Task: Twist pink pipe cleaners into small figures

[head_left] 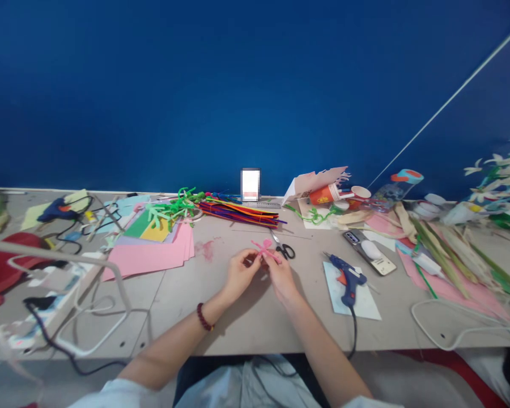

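A pink pipe cleaner (266, 246), bent into small loops, is pinched between my two hands above the middle of the table. My left hand (243, 271), with a dark bead bracelet on its wrist, grips it from the left with thumb and fingertips. From the other side my right hand (281, 276) holds it the same way, fingers closed. Just behind my right hand lie black-handled scissors (286, 251). Farther back rests a bundle of coloured pipe cleaners (240, 214), mostly red, orange and purple. The fingertips partly cover the pink piece.
A blue glue gun (347, 279) lies on pale paper at right, its cord running off the front edge. Nearby is a phone (369, 253). Pink paper sheets (148, 256) and a power strip (55, 306) with cables are at left. Paper cups (323, 195) stand behind.
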The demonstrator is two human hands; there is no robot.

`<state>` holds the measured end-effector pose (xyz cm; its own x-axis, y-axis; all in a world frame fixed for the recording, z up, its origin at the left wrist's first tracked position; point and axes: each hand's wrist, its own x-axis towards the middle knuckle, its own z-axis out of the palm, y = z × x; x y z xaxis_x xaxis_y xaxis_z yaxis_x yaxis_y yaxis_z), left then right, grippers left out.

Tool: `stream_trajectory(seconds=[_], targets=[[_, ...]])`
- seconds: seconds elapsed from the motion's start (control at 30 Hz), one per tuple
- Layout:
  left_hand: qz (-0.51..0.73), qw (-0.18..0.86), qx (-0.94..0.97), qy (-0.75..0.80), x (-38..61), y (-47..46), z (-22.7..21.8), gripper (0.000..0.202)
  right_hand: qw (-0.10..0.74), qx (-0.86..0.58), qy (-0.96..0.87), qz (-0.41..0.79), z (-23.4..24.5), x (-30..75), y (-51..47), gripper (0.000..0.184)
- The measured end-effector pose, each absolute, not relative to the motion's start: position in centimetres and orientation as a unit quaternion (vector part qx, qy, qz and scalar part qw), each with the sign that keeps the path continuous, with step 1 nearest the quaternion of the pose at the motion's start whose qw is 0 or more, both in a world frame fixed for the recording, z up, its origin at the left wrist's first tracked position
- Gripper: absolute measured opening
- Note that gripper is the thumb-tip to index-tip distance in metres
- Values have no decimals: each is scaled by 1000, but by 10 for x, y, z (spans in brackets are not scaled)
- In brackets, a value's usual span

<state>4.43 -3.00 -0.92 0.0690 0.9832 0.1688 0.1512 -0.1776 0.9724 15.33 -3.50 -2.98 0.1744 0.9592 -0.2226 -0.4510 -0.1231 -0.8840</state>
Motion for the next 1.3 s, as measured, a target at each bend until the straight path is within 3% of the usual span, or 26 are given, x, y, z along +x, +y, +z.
stream_trajectory(seconds=[0.5, 1.3], targets=[[477, 699, 355, 397, 44, -22, -11, 29, 615, -399, -260, 629, -24, 149, -36, 29], [417, 741, 370, 375, 36, -17, -11, 27, 566, -386, -161, 710, -22, 159, -36, 25]])
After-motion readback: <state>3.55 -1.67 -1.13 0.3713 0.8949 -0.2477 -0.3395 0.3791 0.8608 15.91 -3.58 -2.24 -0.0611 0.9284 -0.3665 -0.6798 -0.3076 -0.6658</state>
